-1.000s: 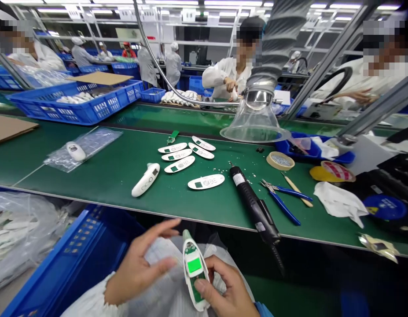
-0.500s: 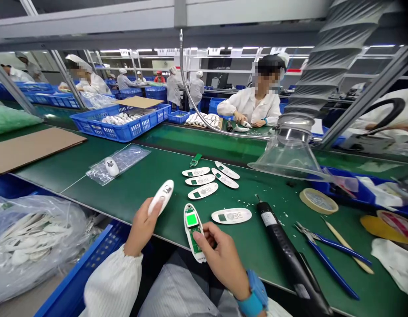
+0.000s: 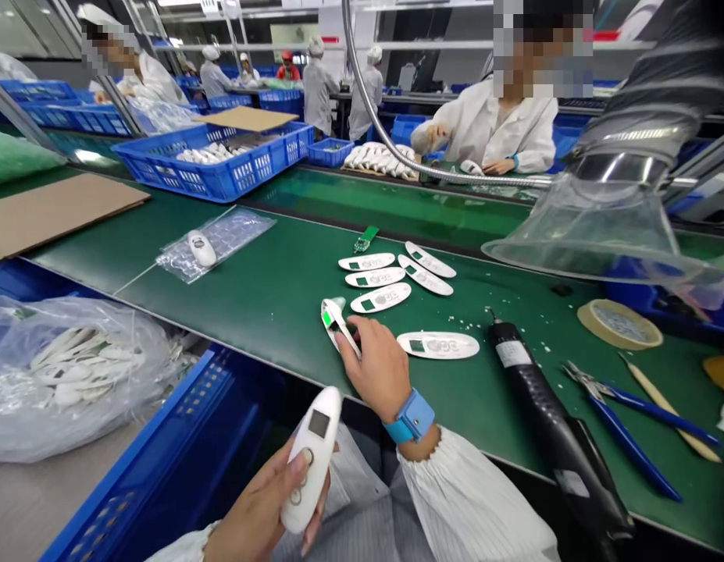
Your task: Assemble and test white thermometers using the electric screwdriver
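Low in front of me, my left hand (image 3: pixel 262 503) is closed around a white oval handheld device (image 3: pixel 323 449) with a small grey screen, its thumb by the round buttons. On the bench, my right hand (image 3: pixel 379 363) pinches an opened white device housing (image 3: pixel 327 314), which is tipped on its side and shows a bright green screen. The fingers hide its lower part. Just right of that hand lies a white oval cover (image 3: pixel 440 345) with a window. Behind it are several similar covers (image 3: pixel 380 298) and a small green circuit board (image 3: pixel 366 238).
On the right lie a black electric screwdriver (image 3: pixel 537 414), blue-handled pliers (image 3: pixel 625 421), a wooden stick (image 3: pixel 666 402) and a tape roll (image 3: pixel 619 323). An extraction hood (image 3: pixel 601 226) hangs above. At left are a bag of white parts (image 3: pixel 74 367) and a blue crate (image 3: pixel 221 172). A co-worker (image 3: pixel 502 129) sits opposite.
My left hand has brought its device down towards me, now showing the screen side. My right hand has tipped the opened housing onto its side, farther from the bench edge. The view has shifted.
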Motion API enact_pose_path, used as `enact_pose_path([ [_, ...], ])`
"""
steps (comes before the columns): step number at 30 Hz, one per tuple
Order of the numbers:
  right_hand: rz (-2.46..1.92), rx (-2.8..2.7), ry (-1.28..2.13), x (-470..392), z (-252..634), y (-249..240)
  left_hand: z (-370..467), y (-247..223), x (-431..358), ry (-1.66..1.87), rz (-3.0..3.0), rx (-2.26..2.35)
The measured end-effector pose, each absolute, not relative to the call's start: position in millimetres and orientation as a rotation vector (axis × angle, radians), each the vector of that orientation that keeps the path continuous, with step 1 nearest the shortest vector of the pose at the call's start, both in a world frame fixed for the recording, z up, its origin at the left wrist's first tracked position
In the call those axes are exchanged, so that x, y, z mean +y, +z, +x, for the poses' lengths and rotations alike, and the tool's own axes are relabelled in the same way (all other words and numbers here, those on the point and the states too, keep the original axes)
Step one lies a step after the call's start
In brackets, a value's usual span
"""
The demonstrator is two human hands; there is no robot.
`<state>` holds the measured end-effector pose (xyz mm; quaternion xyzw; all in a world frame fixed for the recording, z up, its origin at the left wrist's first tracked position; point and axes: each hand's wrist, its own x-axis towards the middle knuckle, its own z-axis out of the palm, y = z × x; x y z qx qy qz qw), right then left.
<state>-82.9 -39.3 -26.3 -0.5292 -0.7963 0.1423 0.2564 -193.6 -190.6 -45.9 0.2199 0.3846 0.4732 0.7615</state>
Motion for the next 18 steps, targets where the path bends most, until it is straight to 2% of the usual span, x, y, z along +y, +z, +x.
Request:
enact_pose_path([
  [5,-1.328,-2.17,0.235,-49,-74,-30,-181,-55,-198,0.874,0.553,0.883],
  [10,-1.057,-1.938,0.149,-95,-40,-26,-170,-55,-202,0.707,0.685,0.896],
  [13,-1.043,-1.841,0.38,-131,-14,-37,-162,-64,-201,0.691,0.681,0.941],
  [18,-1.426,-1.604,0.942,-163,13,-76,-149,-83,-193,0.681,0.698,1.014],
])
